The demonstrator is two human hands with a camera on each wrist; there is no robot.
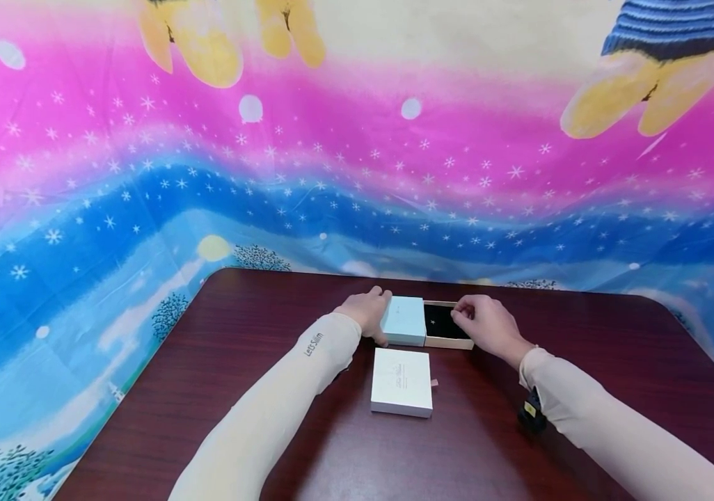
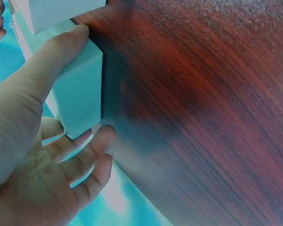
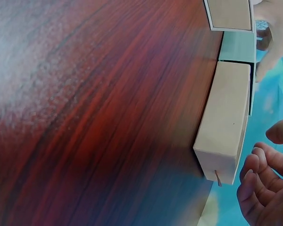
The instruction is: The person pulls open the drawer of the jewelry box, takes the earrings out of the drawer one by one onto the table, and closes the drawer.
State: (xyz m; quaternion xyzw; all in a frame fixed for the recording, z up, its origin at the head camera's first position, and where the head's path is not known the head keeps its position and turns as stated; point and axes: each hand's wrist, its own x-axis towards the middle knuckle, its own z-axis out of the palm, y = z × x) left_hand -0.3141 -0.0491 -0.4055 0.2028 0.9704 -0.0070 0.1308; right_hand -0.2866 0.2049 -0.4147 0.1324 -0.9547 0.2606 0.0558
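Note:
My left hand (image 1: 366, 311) grips the closed end of a pale blue slide-out box (image 1: 403, 321) lying on the table, its thumb along the near side and some fingers at the far side. From the box's right end a beige drawer (image 1: 449, 343) sticks out, lined with a black pad (image 1: 440, 330). A tiny bright star-shaped piece (image 1: 433, 322) shows on the pad. Over the drawer's right end hovers my right hand (image 1: 488, 327); in the right wrist view its fingers (image 3: 259, 181) are loosely bent, thumb apart, nothing visible between them. A small tab (image 3: 218, 178) hangs from the drawer's end.
Just in front of the blue box lies a white box (image 1: 402, 379) with printed text and a pinkish tab (image 1: 435, 383) on its right side. Both stand on a dark reddish-brown table (image 1: 307, 445). A colourful printed cloth (image 1: 357, 174) hangs behind the table.

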